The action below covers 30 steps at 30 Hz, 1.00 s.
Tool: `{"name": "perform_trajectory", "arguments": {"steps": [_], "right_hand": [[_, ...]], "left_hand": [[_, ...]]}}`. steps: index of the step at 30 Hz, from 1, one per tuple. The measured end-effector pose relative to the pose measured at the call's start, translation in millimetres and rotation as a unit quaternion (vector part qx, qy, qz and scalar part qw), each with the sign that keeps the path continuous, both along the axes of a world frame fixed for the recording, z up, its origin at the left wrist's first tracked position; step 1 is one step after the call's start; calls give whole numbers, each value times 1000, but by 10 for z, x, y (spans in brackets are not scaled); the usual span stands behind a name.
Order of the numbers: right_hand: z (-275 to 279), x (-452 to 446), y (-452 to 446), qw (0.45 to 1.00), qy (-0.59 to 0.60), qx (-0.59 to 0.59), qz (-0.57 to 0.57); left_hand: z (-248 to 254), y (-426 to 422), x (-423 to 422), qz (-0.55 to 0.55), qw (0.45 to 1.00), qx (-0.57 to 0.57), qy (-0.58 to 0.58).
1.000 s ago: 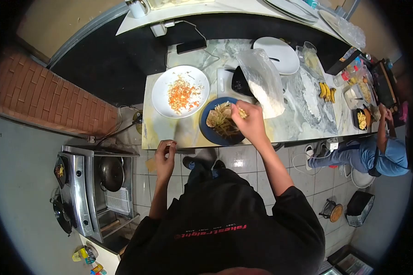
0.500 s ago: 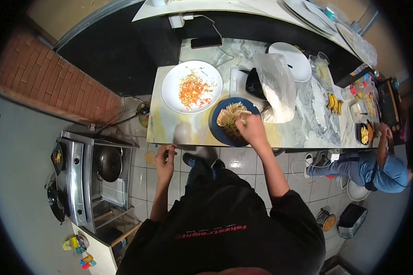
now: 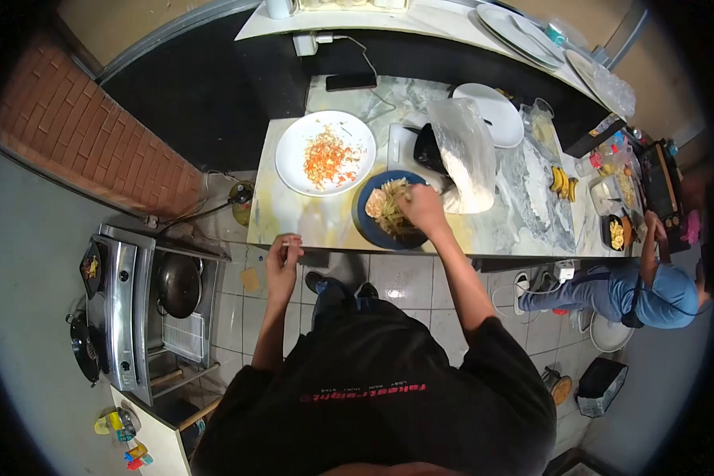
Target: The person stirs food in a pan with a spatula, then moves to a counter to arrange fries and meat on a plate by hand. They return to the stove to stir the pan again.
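Observation:
My right hand [image 3: 423,208] is down in the blue bowl [image 3: 370,232], its fingers closed at the pale shredded strips [image 3: 392,214]; what lies between the fingertips is hidden. A pinkish lump [image 3: 374,204] rests at the bowl's left side. My left hand [image 3: 283,258] hovers at the counter's front edge, fingers curled together, and anything in it is too small to make out. Left of the bowl stands a white plate [image 3: 292,163] with chopped orange and pale bits [image 3: 329,157]. Behind my right hand, a clear bag of white powder [image 3: 470,174] leans by a black container [image 3: 428,148].
An empty-looking white plate [image 3: 496,111], a phone [image 3: 351,82] and bananas [image 3: 562,182] lie on the marble counter [image 3: 285,222]. A stove [image 3: 124,317] with a wok [image 3: 179,285] is at the left. Another person [image 3: 662,293] works at the right.
My right hand, with pale pieces in its fingers above the bowl a second ago, has lowered into the strips. My left hand stays near the counter's edge. The view has shifted slightly.

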State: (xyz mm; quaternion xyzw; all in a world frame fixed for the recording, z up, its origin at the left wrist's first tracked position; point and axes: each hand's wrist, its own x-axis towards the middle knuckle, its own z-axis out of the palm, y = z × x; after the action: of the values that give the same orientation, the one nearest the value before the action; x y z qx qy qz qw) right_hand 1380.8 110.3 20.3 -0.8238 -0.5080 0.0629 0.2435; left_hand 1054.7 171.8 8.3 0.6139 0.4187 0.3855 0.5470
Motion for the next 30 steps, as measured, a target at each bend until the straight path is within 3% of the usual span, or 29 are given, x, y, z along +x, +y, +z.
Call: {"name": "perform_trajectory", "arguments": {"steps": [3,5,7,8,10,14,17,19,21,26,29,30], "right_hand": [[286,-50,-92,999,-15,32,21],[1030,-172,-181,990,70,125,-13],[880,-122,-107,987,44,150,-38],[516,-78,-127,987,45,149,-41],[-282,20,-162,999,-31,5,16],[1044,-194,-353,987,77,142,1],[923,-160,-262,984,73,155,-54],[201,-98,-180,992,53,93,-60],[-48,-167,-238,999,16,38,9],[1077,-262,-233,990,94,108,13],[948,-228,-48,987,69,146,-22],[606,-172,65,996,65,59,-34]], "left_hand": [[109,14,102,7,1000,10,8],[67,2,98,-6,1000,14,4],[86,42,166,-21,999,21,11],[94,11,172,-24,999,20,13],[144,0,177,-39,998,36,24],[18,2,82,-25,999,16,38],[71,-15,90,-21,999,11,40],[106,-54,55,-3,1000,10,28],[124,37,75,9,1000,25,7],[3,22,-63,26,1000,10,0],[113,51,-100,41,999,26,-6],[140,46,-119,50,998,29,-11]]}}
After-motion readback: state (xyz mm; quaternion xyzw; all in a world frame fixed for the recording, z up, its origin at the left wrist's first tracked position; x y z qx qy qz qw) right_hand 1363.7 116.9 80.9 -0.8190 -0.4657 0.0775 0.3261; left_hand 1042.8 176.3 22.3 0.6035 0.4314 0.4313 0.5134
